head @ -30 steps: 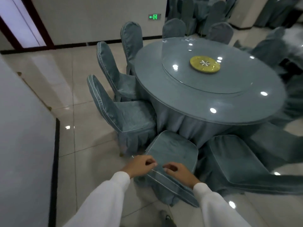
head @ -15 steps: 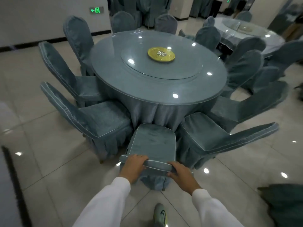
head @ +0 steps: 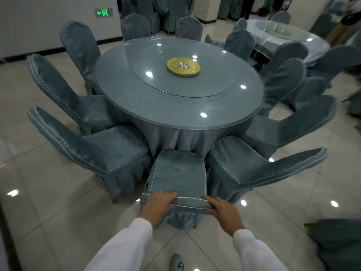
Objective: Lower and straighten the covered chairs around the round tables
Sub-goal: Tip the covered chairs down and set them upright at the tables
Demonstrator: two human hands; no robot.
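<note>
covered neighbour chairs (head: 109, 151) (head: 252, 169) crowd either side of the fingers, the round table (head: 178, 98) beyond them. left hand (head: 159, 205) and right hand (head: 224, 212) grip the top edge of the covered chair (head: 178, 173), fingers curled over it. since half a second ago the grip is unchanged; the view sits slightly further back.

The blue-grey fabric-covered chair (head: 178, 179) at 6 o'clock now faces the table squarely — left hand (head: 159, 205) shifted outward along its top.

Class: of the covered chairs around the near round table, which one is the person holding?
The nearest chair, its back top gripped by the left hand and right hand; the others stand untouched.
</note>
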